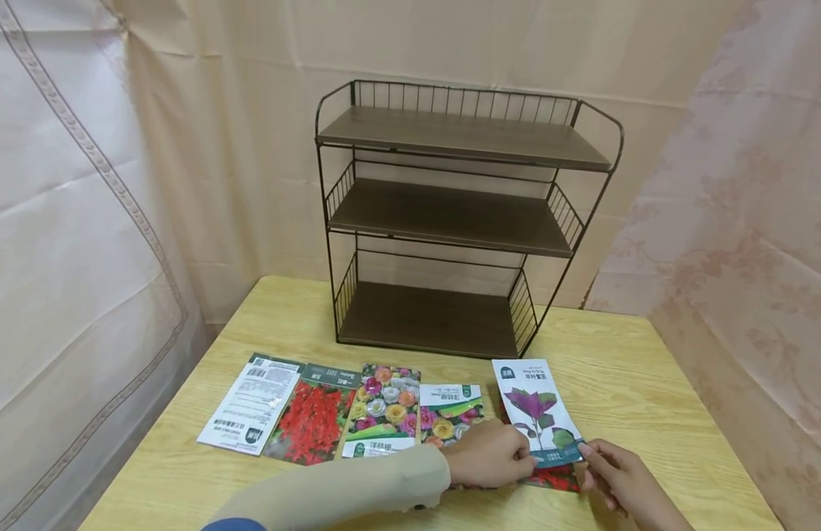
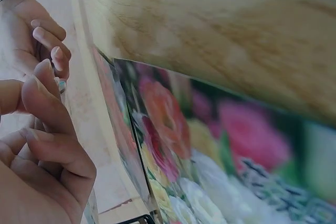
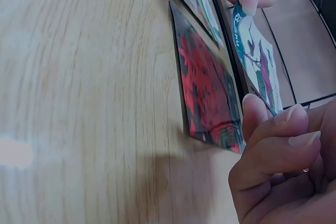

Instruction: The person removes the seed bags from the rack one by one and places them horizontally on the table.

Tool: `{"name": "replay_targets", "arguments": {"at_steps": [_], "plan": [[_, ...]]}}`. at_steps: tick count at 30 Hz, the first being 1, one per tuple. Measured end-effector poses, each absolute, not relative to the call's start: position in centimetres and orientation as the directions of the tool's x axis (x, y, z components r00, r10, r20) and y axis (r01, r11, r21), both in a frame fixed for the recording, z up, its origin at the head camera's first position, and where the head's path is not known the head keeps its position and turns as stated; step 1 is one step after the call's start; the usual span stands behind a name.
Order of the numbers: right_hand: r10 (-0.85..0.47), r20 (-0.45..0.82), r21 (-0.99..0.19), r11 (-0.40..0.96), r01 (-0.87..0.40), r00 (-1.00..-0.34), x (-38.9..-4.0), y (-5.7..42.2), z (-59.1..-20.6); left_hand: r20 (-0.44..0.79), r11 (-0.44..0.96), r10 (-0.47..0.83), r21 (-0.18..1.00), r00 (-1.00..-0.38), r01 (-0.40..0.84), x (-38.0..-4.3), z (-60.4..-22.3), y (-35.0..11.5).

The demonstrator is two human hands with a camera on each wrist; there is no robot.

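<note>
Both hands pinch one white seed packet (image 1: 532,398) printed with a purple-leaved plant, at the right end of a row of packets. My left hand (image 1: 490,453) holds its near left corner, the forearm crossing in front of the row. At its near right corner, my right hand (image 1: 628,478) pinches it between thumb and fingers. The right wrist view shows the packet (image 3: 262,59) raised and slightly bent between the two hands. Beneath it on the table lies a red-flowered packet (image 3: 207,87), mostly covered in the head view.
Leftward lie a multicoloured flower packet (image 1: 450,407), another flower packet (image 1: 383,405), a red-flowered packet (image 1: 313,413) and a white text-side packet (image 1: 251,404). Behind them a three-tier dark shelf rack (image 1: 443,206) stands on the wooden table (image 1: 656,398). Curtains (image 1: 224,147) surround the table.
</note>
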State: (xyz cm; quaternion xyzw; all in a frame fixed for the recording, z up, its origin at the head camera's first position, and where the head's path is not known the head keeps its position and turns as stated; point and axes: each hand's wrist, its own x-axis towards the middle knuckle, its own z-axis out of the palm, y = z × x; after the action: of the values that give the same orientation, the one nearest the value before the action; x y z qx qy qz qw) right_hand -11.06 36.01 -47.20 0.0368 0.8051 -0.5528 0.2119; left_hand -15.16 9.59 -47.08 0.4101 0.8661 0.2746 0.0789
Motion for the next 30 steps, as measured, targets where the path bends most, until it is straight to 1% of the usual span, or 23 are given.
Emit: {"name": "replay_targets", "arguments": {"at_steps": [6, 13, 17, 22, 27, 30], "plan": [[-0.084, -0.399, -0.841, 0.431, 0.328, -0.913, -10.7, 36.9, -47.2, 0.107, 0.509, 0.768, 0.494, -0.631, 0.704, -15.0, -46.9, 10.8], [-0.018, -0.381, -0.816, 0.477, 0.327, -0.925, -10.0, 38.0, -47.6, 0.118, 0.532, 0.764, 0.439, -0.634, 0.724, -14.7, -46.8, 12.7], [0.013, -0.373, -0.824, 0.454, 0.338, -0.928, -9.6, 38.9, -47.8, 0.116, 0.543, 0.763, 0.419, -0.636, 0.728, -14.7, -46.6, 13.6], [0.054, -0.368, -0.843, 0.403, 0.357, -0.928, -9.1, 40.0, -47.8, 0.109, 0.546, 0.758, 0.432, -0.643, 0.718, -15.0, -46.7, 14.9], [0.085, -0.356, -0.845, 0.397, 0.359, -0.931, -8.8, 40.7, -47.9, 0.088, 0.594, 0.732, 0.403, -0.676, 0.696, -15.3, -47.1, 16.2], [0.115, -0.369, -0.835, 0.396, 0.383, -0.922, -8.8, 41.1, -47.9, 0.066, 0.612, 0.722, 0.402, -0.689, 0.680, -15.4, -47.4, 16.8]]}}
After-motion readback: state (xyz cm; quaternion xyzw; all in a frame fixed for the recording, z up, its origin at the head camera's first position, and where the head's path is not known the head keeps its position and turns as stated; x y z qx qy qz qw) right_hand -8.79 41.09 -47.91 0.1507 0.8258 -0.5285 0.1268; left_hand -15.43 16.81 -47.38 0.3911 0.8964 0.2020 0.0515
